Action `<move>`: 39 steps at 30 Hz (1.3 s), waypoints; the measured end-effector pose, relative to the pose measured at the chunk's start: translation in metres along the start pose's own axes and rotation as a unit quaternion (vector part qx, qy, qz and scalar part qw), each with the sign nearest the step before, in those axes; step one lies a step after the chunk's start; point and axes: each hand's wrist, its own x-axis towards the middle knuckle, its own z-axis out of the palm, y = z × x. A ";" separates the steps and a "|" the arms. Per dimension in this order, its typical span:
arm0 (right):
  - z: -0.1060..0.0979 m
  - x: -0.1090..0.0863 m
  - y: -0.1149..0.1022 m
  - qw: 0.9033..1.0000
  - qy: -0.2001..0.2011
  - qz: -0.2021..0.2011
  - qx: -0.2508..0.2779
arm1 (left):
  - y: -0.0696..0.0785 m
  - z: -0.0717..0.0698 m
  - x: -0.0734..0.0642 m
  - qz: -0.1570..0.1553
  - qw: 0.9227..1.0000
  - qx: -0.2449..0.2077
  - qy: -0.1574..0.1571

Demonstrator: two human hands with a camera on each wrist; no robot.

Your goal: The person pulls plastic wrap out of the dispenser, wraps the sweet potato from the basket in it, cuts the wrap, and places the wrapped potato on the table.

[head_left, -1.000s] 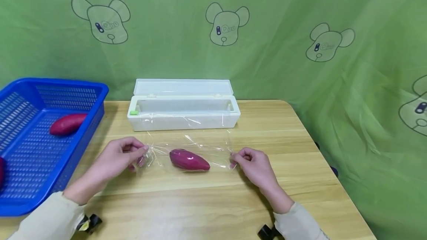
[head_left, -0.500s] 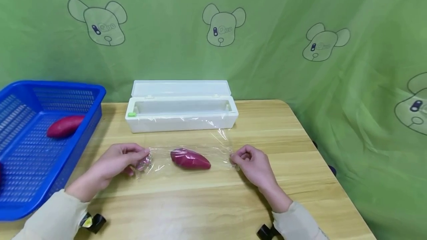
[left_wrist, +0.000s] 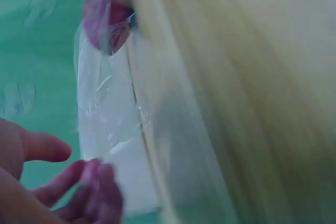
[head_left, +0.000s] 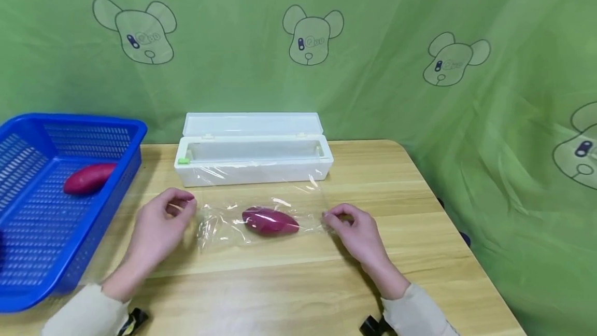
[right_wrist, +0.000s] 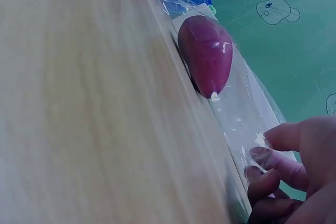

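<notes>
A purple sweet potato lies on the table under a clear sheet of plastic wrap, which reaches back to the white wrap dispenser. At the right end of the wrap, my right hand pinches the film between thumb and fingers, as the right wrist view also shows. My left hand is just off the wrap's crumpled left end. Its thumb and fingers stand apart with nothing between them in the left wrist view. Through the film, the sweet potato looks glossy.
On the left stands a blue plastic basket holding another sweet potato, with part of one more at the image edge. The dispenser's lid is raised. A green curtain hangs behind the wooden table.
My left hand has let go of the wrap and drawn back slightly left. The film's left end has spread out, and the sweet potato has shifted a little right. My right hand stays in place.
</notes>
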 end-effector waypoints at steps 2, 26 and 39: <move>0.000 0.000 -0.001 1.000 0.010 -0.004 0.012 | 0.007 0.005 -0.010 0.109 0.991 0.063 0.033; -0.023 0.001 -0.012 0.887 -0.091 -0.384 -0.240 | 0.020 0.038 -0.052 0.241 0.887 0.379 -0.107; -0.021 0.018 -0.007 0.921 -0.151 -0.283 -0.222 | 0.011 0.039 -0.034 0.239 0.905 0.345 -0.066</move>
